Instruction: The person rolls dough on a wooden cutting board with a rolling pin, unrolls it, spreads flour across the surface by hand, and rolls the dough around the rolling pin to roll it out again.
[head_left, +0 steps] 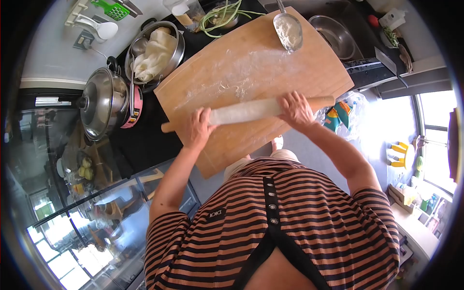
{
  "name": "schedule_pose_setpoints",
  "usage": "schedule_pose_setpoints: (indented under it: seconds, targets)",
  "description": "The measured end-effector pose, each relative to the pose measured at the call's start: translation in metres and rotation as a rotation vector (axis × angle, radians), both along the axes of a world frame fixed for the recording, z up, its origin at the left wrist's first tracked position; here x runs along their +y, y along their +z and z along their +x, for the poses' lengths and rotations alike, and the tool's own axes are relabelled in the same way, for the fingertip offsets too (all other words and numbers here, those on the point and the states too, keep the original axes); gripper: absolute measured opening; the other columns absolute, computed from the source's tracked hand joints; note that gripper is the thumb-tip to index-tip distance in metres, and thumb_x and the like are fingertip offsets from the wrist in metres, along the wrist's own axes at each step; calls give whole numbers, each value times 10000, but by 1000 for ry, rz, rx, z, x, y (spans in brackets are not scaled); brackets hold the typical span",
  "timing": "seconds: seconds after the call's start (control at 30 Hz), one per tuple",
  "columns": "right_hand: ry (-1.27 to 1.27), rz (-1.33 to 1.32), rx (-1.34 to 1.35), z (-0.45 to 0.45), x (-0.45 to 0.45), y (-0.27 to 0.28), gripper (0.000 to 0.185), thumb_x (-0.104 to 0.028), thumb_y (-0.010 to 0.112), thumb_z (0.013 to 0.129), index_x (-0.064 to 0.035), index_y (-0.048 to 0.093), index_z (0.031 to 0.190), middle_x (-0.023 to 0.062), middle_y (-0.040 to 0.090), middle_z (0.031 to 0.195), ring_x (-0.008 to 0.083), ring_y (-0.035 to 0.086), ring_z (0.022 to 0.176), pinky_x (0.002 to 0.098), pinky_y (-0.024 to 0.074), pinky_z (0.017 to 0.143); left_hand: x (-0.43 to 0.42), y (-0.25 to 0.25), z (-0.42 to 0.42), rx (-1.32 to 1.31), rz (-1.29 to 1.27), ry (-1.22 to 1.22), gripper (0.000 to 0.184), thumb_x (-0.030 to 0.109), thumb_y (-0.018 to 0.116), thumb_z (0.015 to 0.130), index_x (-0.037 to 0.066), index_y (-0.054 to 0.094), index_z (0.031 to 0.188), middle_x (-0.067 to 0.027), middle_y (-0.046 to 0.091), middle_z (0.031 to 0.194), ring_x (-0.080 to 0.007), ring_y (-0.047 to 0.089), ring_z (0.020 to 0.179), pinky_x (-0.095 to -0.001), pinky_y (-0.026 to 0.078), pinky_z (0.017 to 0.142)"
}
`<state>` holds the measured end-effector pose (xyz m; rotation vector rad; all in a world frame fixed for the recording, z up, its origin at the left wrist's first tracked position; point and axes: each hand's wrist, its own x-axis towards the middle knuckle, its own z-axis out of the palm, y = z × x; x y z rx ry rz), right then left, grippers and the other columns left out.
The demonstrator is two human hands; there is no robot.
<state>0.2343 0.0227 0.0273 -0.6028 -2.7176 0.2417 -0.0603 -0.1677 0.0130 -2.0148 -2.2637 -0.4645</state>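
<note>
A long wooden rolling pin lies slantwise across the wooden board (309, 67), with pale dough (246, 111) wrapped round its middle. My left hand (198, 126) presses on the left end of the dough roll, fingers curled over it. At the roll's right end, my right hand (296, 111) rests with its fingers bent over the dough and pin. The pin's bare right end (321, 102) sticks out past my right hand. Loose flour and small scraps (237, 88) are scattered on the board beyond the roll. A metal scoop of flour (288, 33) sits at the board's far edge.
At the left are a steel pot with cloth (155, 55) and a lidded pot (99, 104). Green beans (224, 18) lie beyond the board. A sink (333, 36) is at the far right, and a plastic bag (344, 116) hangs beside the board's right edge.
</note>
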Motion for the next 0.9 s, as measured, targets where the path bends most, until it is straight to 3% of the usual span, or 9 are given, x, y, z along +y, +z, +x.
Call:
schedule_pose_setpoints:
  seconds: [0.17, 0.23, 0.4, 0.47, 0.6, 0.73, 0.77, 0.8, 0.9]
  targets:
    - [-52, 16, 35, 16, -54, -1, 627, -206, 757, 594, -44, 482, 1133, 97, 535, 1025, 281, 533, 939, 431, 412, 858, -44, -6, 23, -89, 1, -24, 689, 230, 789, 663, 62, 458, 1244, -143, 491, 1163, -335, 492, 1048, -428, 400, 899]
    - [-108, 21, 54, 19, -65, -1, 627, -181, 753, 582, -37, 488, 1131, 103, 534, 1020, 287, 539, 949, 439, 405, 885, -49, -1, 28, -85, 5, -52, 698, 323, 730, 729, 24, 421, 1278, -170, 468, 1224, -350, 466, 1098, -483, 355, 951]
    - [-157, -44, 17, 22, -79, -3, 647, -401, 692, 706, -16, 491, 1186, 160, 537, 1120, 342, 500, 1043, 513, 323, 994, -54, -11, 38, 7, 48, -33, 725, 458, 593, 801, -3, 378, 1319, -201, 442, 1293, -366, 434, 1168, -534, 271, 1030]
    - [-173, 17, -75, 13, -57, -22, 633, -416, 652, 739, -16, 498, 1205, 151, 540, 1144, 315, 497, 1068, 512, 306, 1012, -26, -12, 25, -61, 31, -5, 741, 450, 633, 774, 16, 390, 1323, -182, 449, 1290, -353, 434, 1162, -545, 273, 1031]
    - [-357, 190, 27, -49, 21, 11, 542, -372, 600, 826, -15, 496, 1221, 132, 538, 1186, 333, 479, 1117, 513, 310, 1029, 79, 0, -17, 53, 58, 155, 543, 441, 516, 877, 54, 473, 1256, -128, 482, 1300, -309, 464, 1178, -553, 284, 1022]
    - [8, 11, 143, -47, -9, -3, 565, -321, 600, 840, -14, 448, 1289, 148, 481, 1299, 333, 469, 1173, 413, 393, 1008, 103, -5, -4, 28, 159, 41, 545, 472, 504, 886, 61, 490, 1244, -131, 484, 1300, -289, 465, 1186, -545, 291, 1026]
    - [131, 110, -67, -44, -26, -14, 583, -313, 598, 843, -22, 428, 1318, 145, 441, 1353, 318, 444, 1226, 418, 377, 1037, 104, -9, -2, 64, 147, 36, 539, 471, 489, 894, 63, 492, 1246, -128, 489, 1297, -288, 465, 1187, -535, 287, 1029]
    - [310, -141, -92, -42, -44, -6, 583, -335, 577, 853, -24, 427, 1323, 137, 413, 1387, 299, 414, 1270, 408, 345, 1072, 103, -12, 0, 100, 134, 31, 533, 471, 475, 902, 66, 493, 1248, -125, 495, 1295, -287, 465, 1188, -524, 283, 1033]
    - [564, -219, -72, -47, -84, -34, 629, -354, 541, 877, -26, 351, 1378, 130, 335, 1447, 268, 318, 1343, 406, 250, 1127, 112, -15, -3, 88, 93, 38, 543, 491, 468, 896, 68, 512, 1233, -112, 512, 1280, -275, 469, 1187, -522, 270, 1045]
